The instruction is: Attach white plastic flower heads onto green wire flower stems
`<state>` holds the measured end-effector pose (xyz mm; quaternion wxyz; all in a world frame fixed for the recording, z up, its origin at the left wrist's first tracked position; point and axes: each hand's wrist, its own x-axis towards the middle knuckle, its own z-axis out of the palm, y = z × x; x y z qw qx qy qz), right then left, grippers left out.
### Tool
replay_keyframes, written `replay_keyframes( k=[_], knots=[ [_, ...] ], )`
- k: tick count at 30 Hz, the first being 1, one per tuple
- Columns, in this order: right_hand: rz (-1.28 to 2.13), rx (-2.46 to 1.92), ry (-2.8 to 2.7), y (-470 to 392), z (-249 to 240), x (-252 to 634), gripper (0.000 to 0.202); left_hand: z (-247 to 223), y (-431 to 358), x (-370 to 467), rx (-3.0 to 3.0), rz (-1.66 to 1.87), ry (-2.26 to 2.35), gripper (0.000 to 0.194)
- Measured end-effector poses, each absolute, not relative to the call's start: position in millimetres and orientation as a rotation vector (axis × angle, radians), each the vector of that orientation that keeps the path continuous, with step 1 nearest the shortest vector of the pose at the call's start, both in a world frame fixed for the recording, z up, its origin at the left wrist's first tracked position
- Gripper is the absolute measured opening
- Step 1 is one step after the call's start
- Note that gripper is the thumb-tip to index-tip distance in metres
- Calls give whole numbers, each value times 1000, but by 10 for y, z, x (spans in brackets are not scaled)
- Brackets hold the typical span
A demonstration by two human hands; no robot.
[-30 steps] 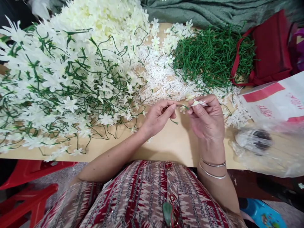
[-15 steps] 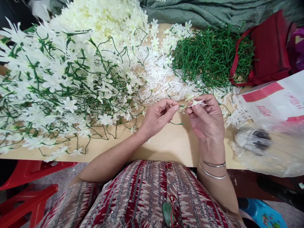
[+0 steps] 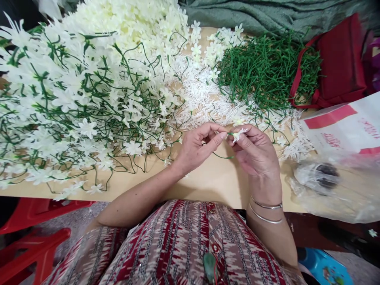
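Thumb and fingertips of my left hand [image 3: 199, 147] pinch a green stem [image 3: 225, 157], whose lower part curves out below the fingers. My right hand [image 3: 255, 152] pinches a small white flower [image 3: 238, 135] with thin white strands poking out of it. The flower sits against the stem's tip, and the fingertips of both hands nearly touch. Behind the hands lies a spread of loose white strands [image 3: 204, 101]. A heap of green stems [image 3: 264, 71] is at the back right, and white flowers on stems [image 3: 89, 128] fill the left side.
Pale loose blossoms [image 3: 127, 19] are piled at the back left. To the right are a dark red bag [image 3: 341, 63], a white-and-red paper bag [image 3: 350, 126] and clear plastic [image 3: 350, 190]. Red stools [image 3: 44, 245] stand below the table's left side.
My right hand has moved slightly left and down, bringing the flower onto the tip of the stem; before, a small gap lay between them. My left hand has barely moved.
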<state>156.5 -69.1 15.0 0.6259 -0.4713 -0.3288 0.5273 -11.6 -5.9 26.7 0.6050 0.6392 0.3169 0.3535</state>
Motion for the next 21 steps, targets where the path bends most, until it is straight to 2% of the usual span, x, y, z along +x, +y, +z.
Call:
replay_keyframes(
  k=[6, 21],
  knots=[
    [1237, -1084, -735, -691, 139, 1559, 19, 281, -79, -108, 1435, 845, 688, 16],
    [1243, -1109, -700, -625, 52, 1513, 21, -7, -89, -22, 1086, 773, 587, 26]
  ],
)
